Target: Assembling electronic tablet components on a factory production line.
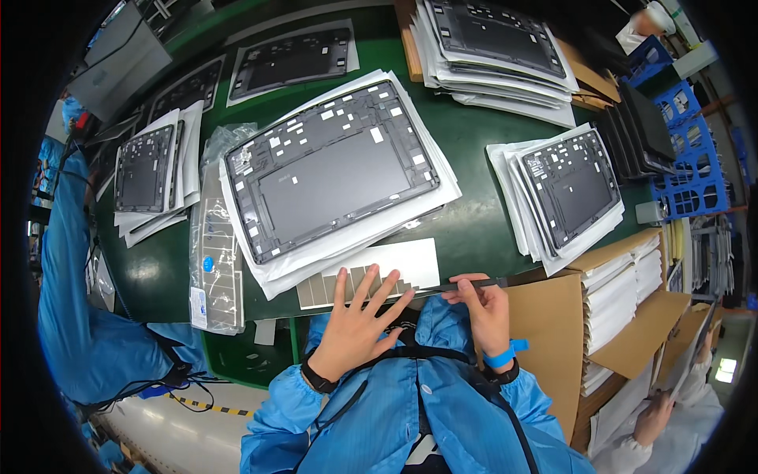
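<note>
My left hand (355, 328) lies with fingers spread on a white sheet (416, 259) that carries a row of grey-brown adhesive pieces, at the table's near edge. Pinched in my right hand (488, 314) is a pair of dark tweezers (496, 282), whose thin end points left at the sheet's right side. Just beyond the sheet, a large dark tablet housing (335, 178) with small white pads rests face up on a stack of white foam sheets. Left of it lies a clear plastic bag (217, 268) holding more grey-brown sheets and a blue round sticker.
More housings on white sheets stand at the left (146, 170), the far right (497, 35) and the right (572, 189). An open cardboard box (545, 340) of white packs adjoins the table's right side. Blue crates (695, 166) stand beyond. Co-workers sit left and lower right.
</note>
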The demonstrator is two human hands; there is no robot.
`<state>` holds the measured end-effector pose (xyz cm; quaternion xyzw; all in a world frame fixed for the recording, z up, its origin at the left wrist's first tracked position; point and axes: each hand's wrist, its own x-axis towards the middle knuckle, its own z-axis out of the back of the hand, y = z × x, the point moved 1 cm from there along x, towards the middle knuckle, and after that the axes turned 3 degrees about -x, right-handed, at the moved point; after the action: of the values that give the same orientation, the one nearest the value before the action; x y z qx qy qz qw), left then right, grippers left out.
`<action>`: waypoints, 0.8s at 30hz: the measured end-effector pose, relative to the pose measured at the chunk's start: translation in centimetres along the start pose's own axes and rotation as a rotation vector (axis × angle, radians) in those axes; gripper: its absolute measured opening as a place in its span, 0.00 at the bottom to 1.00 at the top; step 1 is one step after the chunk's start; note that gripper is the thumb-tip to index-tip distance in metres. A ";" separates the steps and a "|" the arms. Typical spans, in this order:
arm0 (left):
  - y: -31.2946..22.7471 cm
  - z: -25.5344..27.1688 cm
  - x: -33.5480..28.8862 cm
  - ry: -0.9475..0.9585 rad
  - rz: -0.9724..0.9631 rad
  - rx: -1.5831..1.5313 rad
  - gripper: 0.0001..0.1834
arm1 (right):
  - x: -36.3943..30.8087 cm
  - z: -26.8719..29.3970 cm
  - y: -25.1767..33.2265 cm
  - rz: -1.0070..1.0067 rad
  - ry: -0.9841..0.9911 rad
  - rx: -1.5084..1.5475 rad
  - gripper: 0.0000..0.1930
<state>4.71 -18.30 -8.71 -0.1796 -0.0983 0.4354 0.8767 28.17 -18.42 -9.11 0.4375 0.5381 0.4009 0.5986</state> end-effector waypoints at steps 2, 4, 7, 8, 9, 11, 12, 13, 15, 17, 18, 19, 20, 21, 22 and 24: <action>0.0 0.0 0.1 -0.002 0.002 0.003 0.39 | 0.0 -0.4 0.0 0.002 -0.014 -0.008 0.14; 0.1 0.0 0.1 -0.004 0.001 0.003 0.38 | 0.0 -0.6 0.1 0.003 -0.004 0.007 0.13; 0.2 -0.1 0.1 -0.022 -0.002 0.007 0.38 | 0.0 -0.8 0.1 0.012 -0.018 0.013 0.13; 0.2 -0.2 0.1 -0.019 0.005 0.011 0.38 | 0.0 -0.8 -0.1 0.009 -0.015 0.018 0.13; 0.1 -0.3 0.1 -0.015 0.013 0.016 0.38 | 0.0 -0.8 -0.2 0.011 -0.021 0.033 0.12; 0.3 -0.1 0.2 -0.017 0.015 0.001 0.38 | -0.1 -1.0 0.3 0.011 -0.032 0.035 0.12; 0.4 0.1 0.2 -0.018 0.018 -0.007 0.38 | -0.2 -1.1 0.5 0.015 -0.037 0.031 0.12; 0.5 0.1 0.1 -0.026 0.017 -0.011 0.38 | -0.4 -1.3 0.9 0.025 -0.042 0.021 0.11; 0.8 0.1 -0.3 -0.036 0.019 -0.013 0.39 | -1.0 -1.8 2.1 0.046 -0.052 -0.004 0.10; 0.5 0.1 0.0 -0.032 0.010 -0.002 0.39 | -1.6 -1.4 3.1 0.129 -0.086 -0.056 0.10; 0.4 0.1 0.2 -0.028 0.002 0.003 0.39 | -1.9 -1.0 3.8 0.168 -0.105 -0.093 0.09; 0.4 0.2 0.1 -0.037 0.012 0.005 0.39 | -1.9 -0.9 4.9 0.174 -0.093 -0.097 0.09; 0.4 0.3 0.0 -0.022 0.013 -0.001 0.39 | -1.9 -0.7 5.8 0.174 -0.100 -0.069 0.09; 0.4 0.4 -0.2 -0.006 0.014 -0.008 0.40 | -1.8 -0.4 6.5 0.172 -0.107 -0.040 0.09; 0.4 0.6 -0.1 -0.017 0.022 -0.002 0.40 | -1.2 0.3 7.0 0.177 -0.088 -0.054 0.09; 0.6 1.0 -0.1 0.020 0.036 -0.068 0.40 | 0.7 0.9 7.4 0.143 -0.044 -0.103 0.10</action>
<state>3.92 -17.80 -7.98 -0.2151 -0.1010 0.4457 0.8631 29.05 -15.67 -2.19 0.4521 0.4707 0.4602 0.6019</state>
